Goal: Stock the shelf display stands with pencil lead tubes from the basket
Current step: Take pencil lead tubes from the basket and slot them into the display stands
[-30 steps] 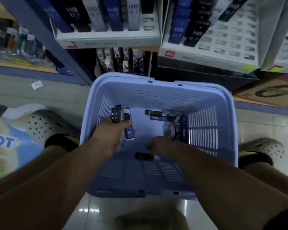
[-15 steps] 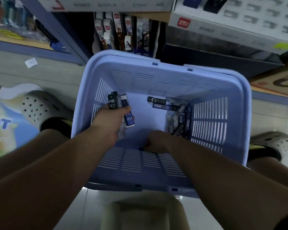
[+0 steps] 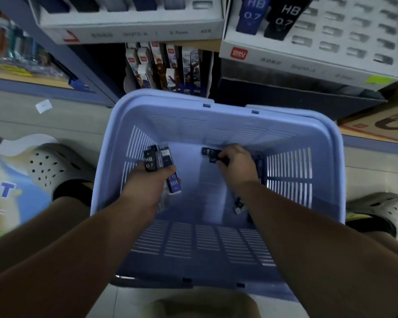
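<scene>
My left hand [image 3: 152, 180]: inside the basket [image 3: 161, 97], on its left side; my fingers are curled round a bunch of tubes [image 3: 157, 159]; one says HB 0.7.
My right hand [image 3: 237, 167]: inside the basket, near its far wall; my fingertips pinch a dark tube [image 3: 216, 157] lying on the basket floor.
Loose tubes [image 3: 239, 205]: a few more lie on the basket floor, on its right side, partly hidden by my arm.
Right stand [image 3: 345, 35]: up past the basket's far rim; two tubes stand in it; lots of its little holes are bare.
Left stand [image 3: 133, 31]: also past the far rim; its row looks nearly full.
Done: I think only some of the job; I have a handful picked up.
Left: grab the last tubes; lift them out of the basket; fill the bare holes.
</scene>
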`<action>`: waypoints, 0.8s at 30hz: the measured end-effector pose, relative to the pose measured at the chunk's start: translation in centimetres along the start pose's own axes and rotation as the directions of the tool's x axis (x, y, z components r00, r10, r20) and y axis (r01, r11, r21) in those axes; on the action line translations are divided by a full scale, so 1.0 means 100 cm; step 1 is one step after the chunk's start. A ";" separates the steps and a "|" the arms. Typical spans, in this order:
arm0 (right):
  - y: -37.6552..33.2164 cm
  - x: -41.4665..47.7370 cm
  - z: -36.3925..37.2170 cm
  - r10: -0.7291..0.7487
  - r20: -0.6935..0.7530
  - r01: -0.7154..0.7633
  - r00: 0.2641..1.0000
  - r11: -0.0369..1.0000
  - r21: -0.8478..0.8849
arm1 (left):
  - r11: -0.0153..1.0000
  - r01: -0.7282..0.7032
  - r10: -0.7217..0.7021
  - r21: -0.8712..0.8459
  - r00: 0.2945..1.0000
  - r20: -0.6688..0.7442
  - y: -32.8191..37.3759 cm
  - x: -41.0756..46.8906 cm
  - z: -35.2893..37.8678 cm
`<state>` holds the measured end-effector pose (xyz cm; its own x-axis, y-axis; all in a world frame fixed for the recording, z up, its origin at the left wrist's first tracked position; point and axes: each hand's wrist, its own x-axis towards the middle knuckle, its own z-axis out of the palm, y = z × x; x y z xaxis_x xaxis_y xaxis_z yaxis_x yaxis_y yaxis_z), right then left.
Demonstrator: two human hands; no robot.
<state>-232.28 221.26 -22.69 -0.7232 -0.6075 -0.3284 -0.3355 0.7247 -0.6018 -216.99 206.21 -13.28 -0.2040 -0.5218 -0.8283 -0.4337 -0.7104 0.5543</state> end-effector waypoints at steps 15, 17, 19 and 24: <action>-0.002 -0.005 0.010 0.148 0.149 -0.124 0.978 0.979 -0.161 | 0.999 0.047 -0.047 -0.010 0.999 0.022 -0.013 -0.003 0.008; -0.002 -0.009 0.010 0.167 0.203 -0.122 0.965 0.968 -0.219 | 0.999 0.049 -0.049 -0.012 0.999 0.014 -0.013 -0.002 0.007; -0.003 -0.014 0.010 0.176 0.227 -0.111 0.958 0.955 -0.275 | 0.999 0.047 -0.047 -0.013 0.999 0.012 -0.013 0.000 0.006; -0.007 -0.015 0.009 0.212 0.277 -0.102 0.937 0.926 -0.364 | 0.999 0.052 -0.052 -0.016 0.998 0.022 -0.013 0.001 0.006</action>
<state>-230.39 221.36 -22.40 -0.5821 -0.5055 -0.6369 -0.4564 0.8514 -0.2585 -216.95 207.41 -14.13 -0.2000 -0.4738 -0.8576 -0.4300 -0.7441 0.5114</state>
